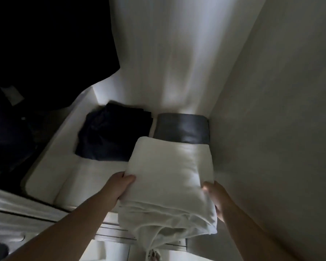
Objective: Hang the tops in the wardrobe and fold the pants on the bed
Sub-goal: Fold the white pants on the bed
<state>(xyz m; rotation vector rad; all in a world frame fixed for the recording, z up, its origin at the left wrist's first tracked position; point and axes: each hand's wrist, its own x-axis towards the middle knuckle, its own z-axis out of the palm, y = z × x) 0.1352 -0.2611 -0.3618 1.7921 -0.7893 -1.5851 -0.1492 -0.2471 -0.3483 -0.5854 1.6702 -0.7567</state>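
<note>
Folded white garment [167, 178] held at its near end by both hands, above the white wardrobe shelf [51, 178], far end close to the grey folded piece. Left hand [119, 187] grasping the left edge, thumb on top of the cloth, other fingers hidden below. Right hand [215, 198] grasping the right edge, thumb against the side, fingers under the fabric. Hard to tell in the dim, blurred view whether pants or a top. Dark folded garment [111, 132] lying on the shelf to the left, just beside. Grey folded garment [183, 128] behind, in the back corner by the right wall [271, 110]. Dark hanging clothes [36, 44] at the upper left.
</note>
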